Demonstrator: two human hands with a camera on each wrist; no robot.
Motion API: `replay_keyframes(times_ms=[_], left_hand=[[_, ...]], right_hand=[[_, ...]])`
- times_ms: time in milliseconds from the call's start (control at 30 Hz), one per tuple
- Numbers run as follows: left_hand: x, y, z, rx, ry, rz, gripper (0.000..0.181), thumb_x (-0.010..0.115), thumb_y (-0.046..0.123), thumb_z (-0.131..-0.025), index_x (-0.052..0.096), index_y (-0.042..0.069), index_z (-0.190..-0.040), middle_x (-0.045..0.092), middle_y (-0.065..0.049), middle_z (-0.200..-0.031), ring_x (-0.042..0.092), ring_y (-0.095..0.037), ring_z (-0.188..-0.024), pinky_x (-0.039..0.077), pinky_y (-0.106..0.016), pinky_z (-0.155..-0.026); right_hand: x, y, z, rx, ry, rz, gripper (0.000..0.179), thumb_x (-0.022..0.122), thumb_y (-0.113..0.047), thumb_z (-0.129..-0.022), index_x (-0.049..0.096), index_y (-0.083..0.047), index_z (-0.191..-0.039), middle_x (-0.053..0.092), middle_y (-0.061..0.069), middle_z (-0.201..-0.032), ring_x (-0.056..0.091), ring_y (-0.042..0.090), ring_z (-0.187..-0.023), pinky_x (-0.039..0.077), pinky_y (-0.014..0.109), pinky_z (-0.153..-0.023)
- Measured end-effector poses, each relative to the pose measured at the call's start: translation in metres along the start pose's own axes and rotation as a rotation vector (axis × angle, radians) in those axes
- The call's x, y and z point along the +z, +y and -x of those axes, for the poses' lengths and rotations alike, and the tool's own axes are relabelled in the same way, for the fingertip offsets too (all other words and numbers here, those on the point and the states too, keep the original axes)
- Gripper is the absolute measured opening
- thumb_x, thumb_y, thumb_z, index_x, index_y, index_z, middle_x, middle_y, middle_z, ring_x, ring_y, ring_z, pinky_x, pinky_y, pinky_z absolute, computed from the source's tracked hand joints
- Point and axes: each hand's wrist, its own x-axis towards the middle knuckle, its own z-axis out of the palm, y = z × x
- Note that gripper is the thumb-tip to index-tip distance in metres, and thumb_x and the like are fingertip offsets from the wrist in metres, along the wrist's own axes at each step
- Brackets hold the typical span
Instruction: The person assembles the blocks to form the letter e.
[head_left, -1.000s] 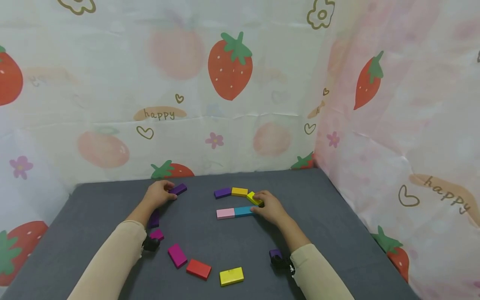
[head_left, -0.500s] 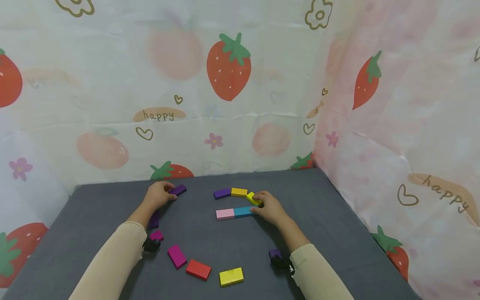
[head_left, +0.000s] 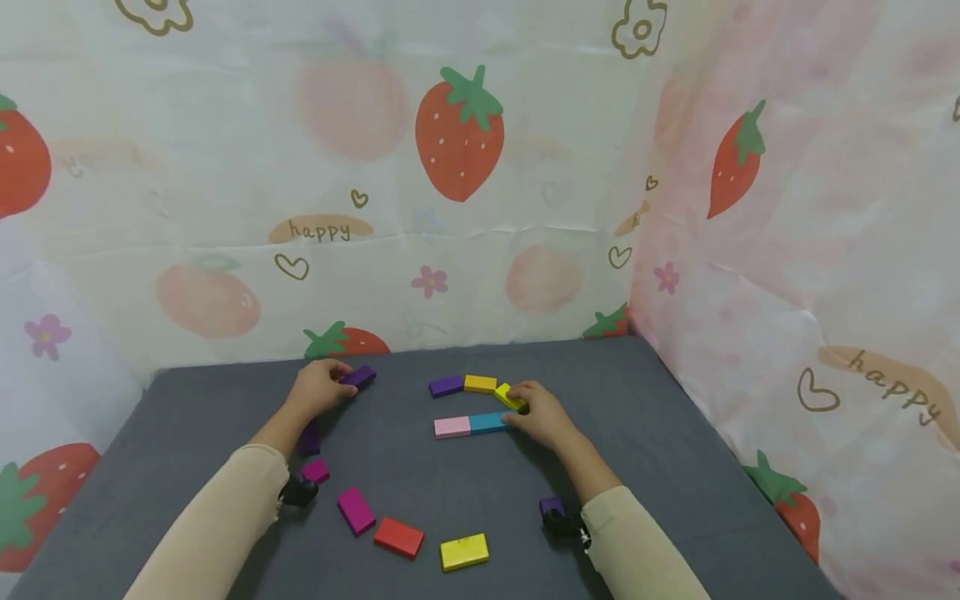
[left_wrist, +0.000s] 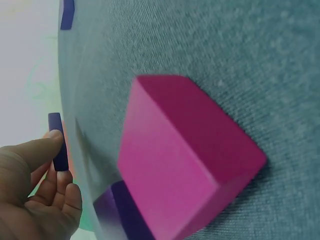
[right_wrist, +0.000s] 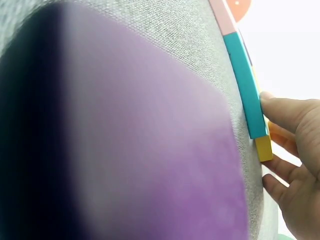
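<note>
At the far left of the table my left hand (head_left: 318, 387) pinches a dark purple block (head_left: 360, 377) between thumb and fingers. The left wrist view shows that block (left_wrist: 58, 142) upright in the grip, apparently just off the cloth. My right hand (head_left: 546, 417) is at the right end of a curved row, its fingers around a yellow block (head_left: 508, 397). Its thumb lies by the end of a blue block (head_left: 487, 422), which adjoins a pink block (head_left: 452, 427). An orange-yellow block (head_left: 480, 383) and a purple block (head_left: 447, 386) continue the curved row leftward.
Under the left forearm lie a purple block (head_left: 309, 438) and a magenta block (head_left: 316, 471). Nearer are another magenta block (head_left: 356, 511), a red block (head_left: 399, 537) and a yellow block (head_left: 464, 552). A purple block (head_left: 551, 506) sits beside the right wrist. Printed cloth walls stand behind and right.
My left hand has shifted very slightly, raising the purple block's near end a little. The right hand and the blocks on the table stay put.
</note>
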Motion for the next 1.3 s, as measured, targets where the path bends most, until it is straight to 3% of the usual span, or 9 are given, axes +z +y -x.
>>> replay_keyframes(times_ms=[267,967,1300], left_hand=[[-0.001,0.013,0.008,0.027,-0.005,0.002,0.043,0.075,0.020,-0.094,0.065,0.001,-0.131,0.065,-0.024,-0.129,0.060,-0.040,-0.119,0.049,-0.054,-0.099],[0.005,0.031,0.028,0.071,-0.027,0.026,0.042,0.077,0.022,-0.092,0.066,0.002,-0.128,0.068,-0.019,-0.121,0.062,-0.035,-0.112,0.050,-0.052,-0.093],[0.019,0.045,0.036,0.092,-0.028,0.061,0.040,0.079,0.019,-0.091,0.068,0.003,-0.126,0.070,-0.016,-0.115,0.065,-0.030,-0.105,0.052,-0.048,-0.088]], right_hand=[[0.000,0.001,-0.001,0.018,-0.003,-0.014,0.050,0.076,-0.025,-0.094,0.063,-0.007,-0.138,0.053,0.009,-0.146,0.053,0.033,-0.133,0.045,0.050,-0.109],[0.000,0.000,0.000,0.008,-0.003,-0.012,0.050,0.076,-0.024,-0.094,0.063,-0.006,-0.138,0.053,0.011,-0.146,0.054,0.034,-0.133,0.046,0.050,-0.108],[0.001,0.000,0.000,-0.004,0.002,-0.017,0.048,0.076,-0.023,-0.094,0.063,-0.005,-0.138,0.054,0.011,-0.145,0.054,0.034,-0.132,0.046,0.051,-0.107]])
